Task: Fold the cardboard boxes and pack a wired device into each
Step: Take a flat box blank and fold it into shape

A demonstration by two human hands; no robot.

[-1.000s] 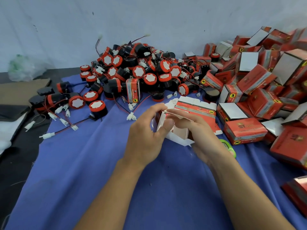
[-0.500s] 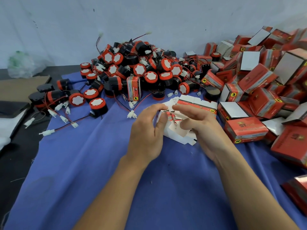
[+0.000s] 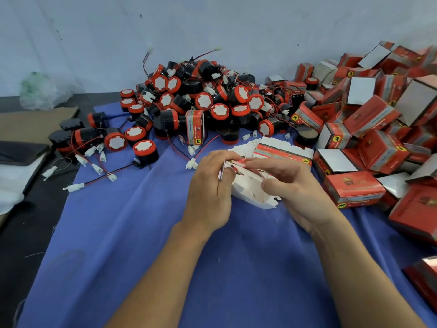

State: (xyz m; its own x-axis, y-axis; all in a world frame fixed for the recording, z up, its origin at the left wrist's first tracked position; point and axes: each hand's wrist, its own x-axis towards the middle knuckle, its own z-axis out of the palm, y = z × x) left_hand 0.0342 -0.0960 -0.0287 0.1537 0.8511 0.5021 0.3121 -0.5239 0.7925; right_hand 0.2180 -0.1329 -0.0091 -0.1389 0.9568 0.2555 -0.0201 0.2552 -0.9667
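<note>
On the blue cloth (image 3: 118, 256), nearest the person, both hands work one half-folded box (image 3: 248, 194). The left hand (image 3: 209, 192) grips the box's left end, fingers curled over its red printed edge. The right hand (image 3: 295, 188) pinches the flaps on the box's right side, thumb tucked toward the white inside. The box is a partly opened shell with its flaps not yet locked, and no device sits in it.

Just behind that box lies a stack of flat blanks (image 3: 282, 149), so more folding waits. Right of the box, a closed red box (image 3: 354, 190) lies at the front of a large heap of boxes (image 3: 378, 119). Several of these show open white flaps, and I cannot tell whether each is filled. Behind and left of the box, the pile of wired devices (image 3: 201, 100) is large, with stragglers trailing leads onto the cloth.

I judge the job roughly midway: many boxes are formed and many devices unpacked. The box in hand needs its bottom closed before a device goes in.
</note>
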